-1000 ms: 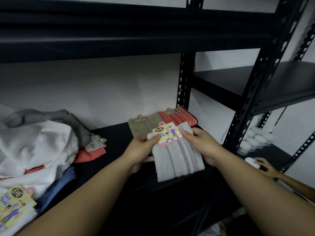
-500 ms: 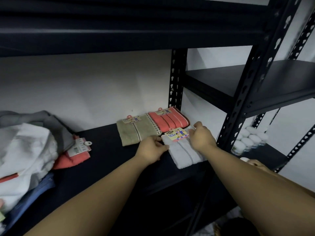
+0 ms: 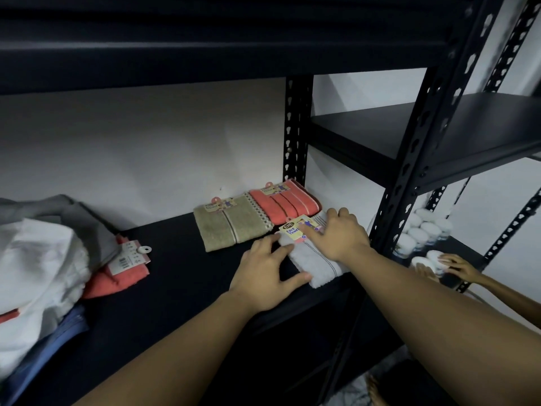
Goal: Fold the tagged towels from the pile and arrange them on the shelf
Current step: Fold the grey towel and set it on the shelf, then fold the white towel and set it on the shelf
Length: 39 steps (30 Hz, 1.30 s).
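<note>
The right hand [image 3: 341, 235] lies flat, fingers spread, pressing down on the folded white towel [image 3: 317, 263], its index finger on the yellow "Face Towel" tag [image 3: 295, 230]. The left hand [image 3: 263, 273] rests open beside it, fingertips touching the towel's left edge and thumb reaching along its near side; neither hand grips anything. The white towel lies at the front right corner of the black shelf [image 3: 181, 276], just in front of a folded coral towel [image 3: 282, 202] at the back right corner and a folded olive towel [image 3: 231, 224] to that one's left. The unfolded pile [image 3: 41, 268] sits at the shelf's left edge.
</note>
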Each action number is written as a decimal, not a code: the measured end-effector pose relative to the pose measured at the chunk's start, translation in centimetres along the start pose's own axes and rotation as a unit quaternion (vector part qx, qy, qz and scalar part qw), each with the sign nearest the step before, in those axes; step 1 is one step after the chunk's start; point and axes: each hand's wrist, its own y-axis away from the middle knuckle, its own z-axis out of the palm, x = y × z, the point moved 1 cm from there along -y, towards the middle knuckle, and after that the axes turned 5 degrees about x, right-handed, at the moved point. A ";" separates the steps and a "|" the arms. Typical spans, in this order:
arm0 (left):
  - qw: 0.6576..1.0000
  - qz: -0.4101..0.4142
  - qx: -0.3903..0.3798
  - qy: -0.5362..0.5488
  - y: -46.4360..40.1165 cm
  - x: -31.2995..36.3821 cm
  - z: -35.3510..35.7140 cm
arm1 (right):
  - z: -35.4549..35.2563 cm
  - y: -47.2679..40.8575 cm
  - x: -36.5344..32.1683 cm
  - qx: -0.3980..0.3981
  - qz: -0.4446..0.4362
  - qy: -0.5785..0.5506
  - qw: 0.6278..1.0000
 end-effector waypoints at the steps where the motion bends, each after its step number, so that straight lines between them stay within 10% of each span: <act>1: 1.000 -0.006 -0.015 0.003 -0.1 0.1 0.0 | 0.0 0.1 0.2 0.000 0.009 0.004 1.000; 25: 0.994 -0.046 -0.098 -0.027 2.9 -0.5 -1.7 | -0.2 1.4 -2.2 -0.056 0.005 0.036 0.998; 30: 0.996 -0.066 -0.045 -0.049 6.7 -4.6 -6.4 | 0.9 3.6 -8.6 0.032 -0.178 0.002 0.984; 39: 0.966 -0.075 0.132 -0.207 11.7 -12.5 -17.4 | 6.1 8.9 -16.9 -0.071 -0.259 -0.096 0.958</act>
